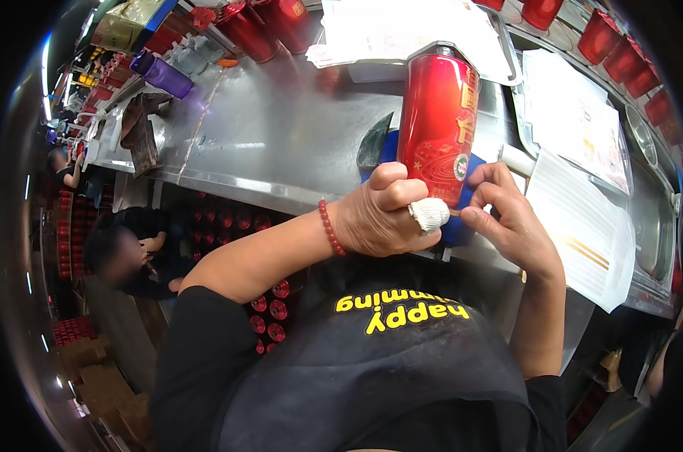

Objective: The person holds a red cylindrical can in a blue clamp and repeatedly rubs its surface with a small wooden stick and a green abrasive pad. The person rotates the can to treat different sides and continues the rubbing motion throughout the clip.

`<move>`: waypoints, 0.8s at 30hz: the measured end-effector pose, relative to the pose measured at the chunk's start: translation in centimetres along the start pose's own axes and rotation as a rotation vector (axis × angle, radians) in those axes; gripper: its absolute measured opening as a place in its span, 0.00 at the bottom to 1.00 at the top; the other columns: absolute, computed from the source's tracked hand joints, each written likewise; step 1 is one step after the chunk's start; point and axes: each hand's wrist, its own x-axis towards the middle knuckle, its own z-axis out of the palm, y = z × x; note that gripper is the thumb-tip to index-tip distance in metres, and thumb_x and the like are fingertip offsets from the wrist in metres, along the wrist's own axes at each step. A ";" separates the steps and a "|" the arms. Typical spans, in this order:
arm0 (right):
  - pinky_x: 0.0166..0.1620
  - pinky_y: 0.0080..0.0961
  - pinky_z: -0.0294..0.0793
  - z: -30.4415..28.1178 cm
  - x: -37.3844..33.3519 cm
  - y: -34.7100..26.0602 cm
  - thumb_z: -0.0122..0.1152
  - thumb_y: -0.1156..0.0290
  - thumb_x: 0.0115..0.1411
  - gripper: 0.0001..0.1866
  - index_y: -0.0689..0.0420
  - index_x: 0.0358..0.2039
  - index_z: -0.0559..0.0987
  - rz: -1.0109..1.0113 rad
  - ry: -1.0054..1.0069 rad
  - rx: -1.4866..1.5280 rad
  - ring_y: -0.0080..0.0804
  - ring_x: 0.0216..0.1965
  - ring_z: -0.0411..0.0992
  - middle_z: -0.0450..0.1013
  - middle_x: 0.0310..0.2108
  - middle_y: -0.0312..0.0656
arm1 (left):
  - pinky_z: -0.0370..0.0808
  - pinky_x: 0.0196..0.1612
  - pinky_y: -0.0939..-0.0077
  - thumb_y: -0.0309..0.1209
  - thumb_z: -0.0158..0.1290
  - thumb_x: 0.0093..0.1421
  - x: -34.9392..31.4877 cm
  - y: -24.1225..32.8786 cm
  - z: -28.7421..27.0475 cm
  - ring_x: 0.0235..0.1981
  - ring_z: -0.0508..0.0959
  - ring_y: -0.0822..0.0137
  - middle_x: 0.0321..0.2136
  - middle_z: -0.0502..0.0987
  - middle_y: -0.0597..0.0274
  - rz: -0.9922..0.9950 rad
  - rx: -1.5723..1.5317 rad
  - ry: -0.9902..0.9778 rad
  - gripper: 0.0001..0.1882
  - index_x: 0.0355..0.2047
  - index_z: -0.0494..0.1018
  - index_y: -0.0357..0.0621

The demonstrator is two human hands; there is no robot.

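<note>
In front of me a shiny red bottle (436, 124) with gold print and a round green-and-white emblem rests over a blue piece (390, 147), its dark neck pointing away. My left hand (383, 207) is curled closed against the bottle's near end, and one finger wears a white ribbed cover (430, 215). What its fingers grip is hidden. At the bottle's near right corner my right hand (511, 222) is closed in a pinch. A tiny orange-brown bit shows by its thumb tip, too small to name. A red bead bracelet (331, 228) circles my left wrist.
A steel worktable (281, 128) stretches left, with a purple bottle (162, 74) and a brown bent piece (142, 132) on it. Printed sheets (571, 124) lie at right. Red containers (628, 60) line the back. A person (142, 245) sits at lower left near stacked red items.
</note>
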 end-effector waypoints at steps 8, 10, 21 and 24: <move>0.43 0.23 0.67 -0.1 0.3 -0.5 0.65 0.66 0.64 0.13 0.59 0.29 0.72 0.024 -0.020 -0.020 0.29 0.47 0.64 0.62 0.47 0.40 | 0.62 0.45 0.64 0.32 0.61 0.36 -0.9 0.4 -1.1 0.44 0.63 0.65 0.45 0.74 0.81 -0.026 0.120 -0.020 0.16 0.29 0.77 0.66; 0.44 0.23 0.67 -0.1 0.1 -0.1 0.65 0.65 0.64 0.13 0.59 0.29 0.72 -0.011 -0.006 -0.027 0.29 0.47 0.64 0.62 0.47 0.40 | 0.62 0.45 0.64 0.32 0.61 0.36 -1.0 0.4 -0.3 0.44 0.63 0.65 0.45 0.73 0.81 -0.067 0.054 0.007 0.17 0.30 0.77 0.65; 0.51 0.31 0.68 -0.1 0.3 -0.7 0.66 0.70 0.61 0.13 0.61 0.27 0.72 0.027 0.007 0.018 0.39 0.47 0.65 0.65 0.44 0.45 | 0.63 0.45 0.64 0.34 0.60 0.37 -0.7 0.3 -0.4 0.44 0.64 0.64 0.44 0.73 0.79 -0.033 0.062 0.019 0.14 0.29 0.76 0.65; 0.52 0.31 0.68 0.1 0.2 -0.6 0.66 0.70 0.61 0.13 0.61 0.27 0.72 0.019 0.008 0.029 0.39 0.47 0.65 0.65 0.44 0.45 | 0.63 0.45 0.64 0.34 0.60 0.37 -0.5 0.3 0.1 0.44 0.64 0.64 0.45 0.73 0.80 -0.027 0.047 0.036 0.15 0.29 0.76 0.65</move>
